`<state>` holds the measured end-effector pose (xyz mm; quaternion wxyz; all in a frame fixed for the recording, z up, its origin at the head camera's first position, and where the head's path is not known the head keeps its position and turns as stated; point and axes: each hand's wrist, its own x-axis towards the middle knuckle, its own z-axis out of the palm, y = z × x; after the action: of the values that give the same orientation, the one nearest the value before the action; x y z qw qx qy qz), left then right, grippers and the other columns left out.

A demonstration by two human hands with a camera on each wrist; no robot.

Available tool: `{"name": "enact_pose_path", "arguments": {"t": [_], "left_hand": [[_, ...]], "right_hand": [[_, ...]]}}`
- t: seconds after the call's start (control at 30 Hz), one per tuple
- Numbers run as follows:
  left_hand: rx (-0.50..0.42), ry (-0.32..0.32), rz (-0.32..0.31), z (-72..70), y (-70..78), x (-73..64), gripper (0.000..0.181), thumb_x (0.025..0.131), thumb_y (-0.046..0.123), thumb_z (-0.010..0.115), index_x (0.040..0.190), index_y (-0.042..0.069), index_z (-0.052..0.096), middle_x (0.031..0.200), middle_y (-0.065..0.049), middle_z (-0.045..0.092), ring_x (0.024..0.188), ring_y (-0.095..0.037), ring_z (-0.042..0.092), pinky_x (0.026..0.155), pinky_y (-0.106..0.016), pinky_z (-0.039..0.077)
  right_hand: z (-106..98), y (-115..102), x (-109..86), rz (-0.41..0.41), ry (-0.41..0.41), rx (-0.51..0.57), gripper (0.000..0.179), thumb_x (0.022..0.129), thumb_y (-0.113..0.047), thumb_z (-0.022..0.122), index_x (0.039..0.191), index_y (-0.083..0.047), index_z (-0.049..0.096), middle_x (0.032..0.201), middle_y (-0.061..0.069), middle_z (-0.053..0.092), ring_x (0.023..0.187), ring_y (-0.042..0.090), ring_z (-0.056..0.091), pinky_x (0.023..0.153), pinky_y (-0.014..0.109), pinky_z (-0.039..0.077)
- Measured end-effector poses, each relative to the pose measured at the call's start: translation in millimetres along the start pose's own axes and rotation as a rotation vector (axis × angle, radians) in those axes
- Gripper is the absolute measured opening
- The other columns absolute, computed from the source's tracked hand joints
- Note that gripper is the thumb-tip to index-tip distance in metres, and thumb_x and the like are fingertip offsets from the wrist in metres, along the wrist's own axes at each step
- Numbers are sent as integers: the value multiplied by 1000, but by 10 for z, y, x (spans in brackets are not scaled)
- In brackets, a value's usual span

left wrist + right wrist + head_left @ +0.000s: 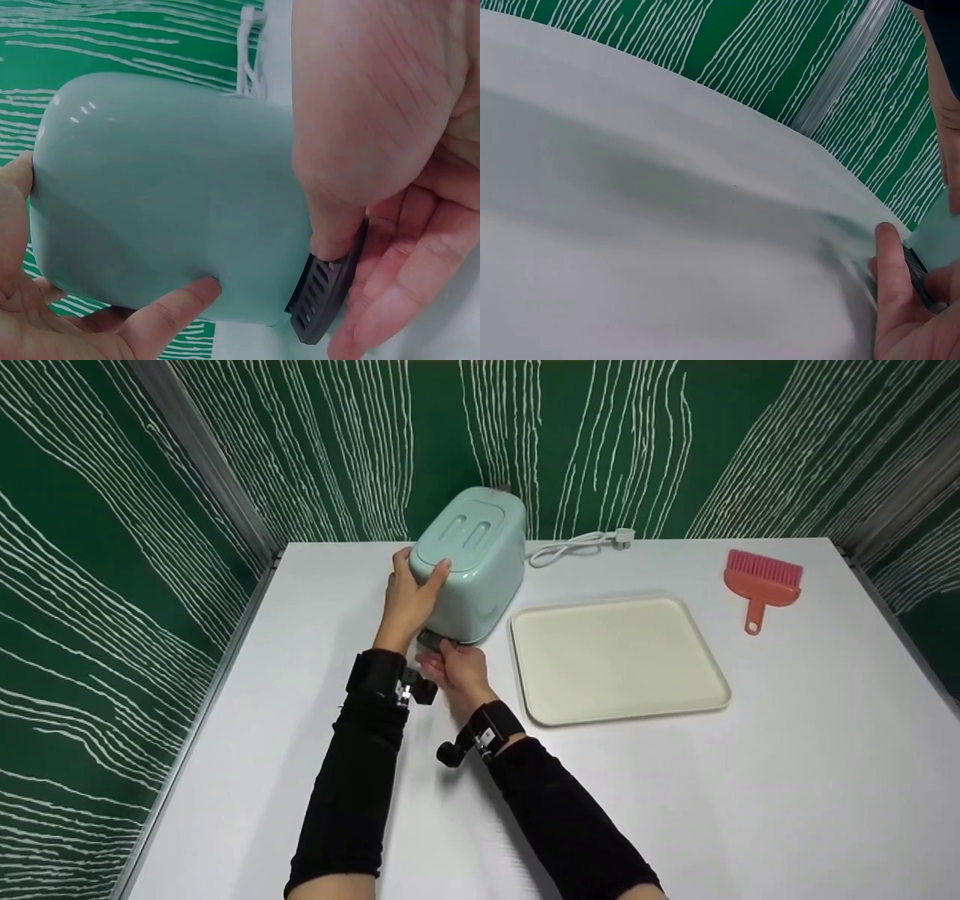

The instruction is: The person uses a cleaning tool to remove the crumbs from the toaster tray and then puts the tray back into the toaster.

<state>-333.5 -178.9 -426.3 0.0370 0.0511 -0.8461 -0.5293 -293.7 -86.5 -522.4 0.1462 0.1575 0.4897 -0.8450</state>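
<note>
A mint-green toaster (pixel 487 570) with a closed top and two oblong recesses stands near the table's back edge. My left hand (pixel 409 600) grips its near left corner, thumb on the top edge. In the left wrist view, fingers of that hand (pixel 169 311) press the smooth toaster wall (pixel 165 187). Low at the toaster's near end, my right hand (pixel 461 667) pinches a dark slotted piece (pixel 322 296) between thumb and fingers. The right wrist view shows the right hand (pixel 907 315) at its edge, largely cut off. Whether the dark piece is attached to the toaster, I cannot tell.
A cream tray (pixel 622 660) lies on the white table (pixel 787 780) right of the toaster. Behind it, a white cord with a plug (pixel 622 538) runs from the toaster. At the right rests a red brush with its dustpan (pixel 761 585). Green patterned walls (pixel 600 442) border the table.
</note>
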Motion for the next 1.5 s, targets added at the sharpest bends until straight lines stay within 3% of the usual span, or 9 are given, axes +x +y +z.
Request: {"name": "enact_pose_path", "arguments": {"t": [0.2, 0.43, 0.67, 0.9, 1.03, 1.23, 1.37, 1.5], "left_hand": [[-5, 4, 25, -22, -25, 10, 82, 106, 54, 60, 166, 11, 24, 165, -22, 41, 154, -35, 43, 130, -55, 37], [-10, 1, 12, -26, -32, 34, 80, 107, 53, 59, 166, 12, 24, 166, -22, 40, 155, -35, 42, 130, -55, 37], [-19, -4, 11, -27, -25, 26, 80, 106, 54, 60, 166, 13, 24, 166, -21, 40, 155, -35, 42, 129, -56, 38], [-26, -14, 0, -27, -24, 24, 81, 107, 55, 59, 166, 14, 23, 166, -21, 39, 155, -35, 42, 128, -58, 38], [-18, -11, 29, -35, -24, 18, 81, 106, 54, 59, 166, 13, 24, 166, -21, 41, 154, -35, 43, 128, -57, 39], [-8, -9, 45, -30, -28, 15, 81, 106, 54, 59, 166, 11, 25, 165, -22, 42, 154, -35, 44, 128, -55, 39], [-11, -12, 36, -17, -24, 10, 81, 106, 54, 59, 166, 11, 24, 166, -21, 41, 154, -35, 44, 128, -56, 39], [-23, -19, 23, -14, -17, 6, 82, 106, 55, 59, 166, 13, 24, 167, -20, 40, 155, -34, 43, 129, -57, 39]], "right_hand": [[-15, -42, -16, 39, -27, -62, 35, 112, -7, 47, 132, 19, 60, 70, 7, 74, 59, 10, 73, 56, 17, 61], [-34, -35, -19, 59, -50, -21, 30, 111, -3, 49, 133, 15, 60, 74, 11, 73, 56, 12, 73, 52, 18, 60], [-45, -34, -38, 41, -51, -77, 28, 106, 1, 50, 123, 19, 62, 65, 7, 72, 52, 8, 70, 50, 15, 57], [-57, -42, -48, 31, -53, -107, 23, 104, 1, 53, 116, 15, 65, 65, 5, 72, 52, 7, 68, 50, 14, 56], [-57, -30, -41, 21, -58, -121, 19, 101, 1, 54, 110, 13, 66, 63, 4, 71, 53, 6, 68, 50, 13, 55], [-58, -11, -21, 13, -82, -134, 22, 109, -7, 54, 104, 11, 66, 61, 4, 69, 51, 7, 68, 49, 14, 56], [-65, -13, -32, -25, -94, -245, 31, 113, -14, 52, 98, 10, 66, 59, 2, 67, 48, 4, 66, 47, 13, 52], [-85, -18, -44, -132, -56, -490, 39, 111, -17, 55, 77, -2, 65, 54, -7, 61, 46, 1, 58, 46, 14, 46]]}}
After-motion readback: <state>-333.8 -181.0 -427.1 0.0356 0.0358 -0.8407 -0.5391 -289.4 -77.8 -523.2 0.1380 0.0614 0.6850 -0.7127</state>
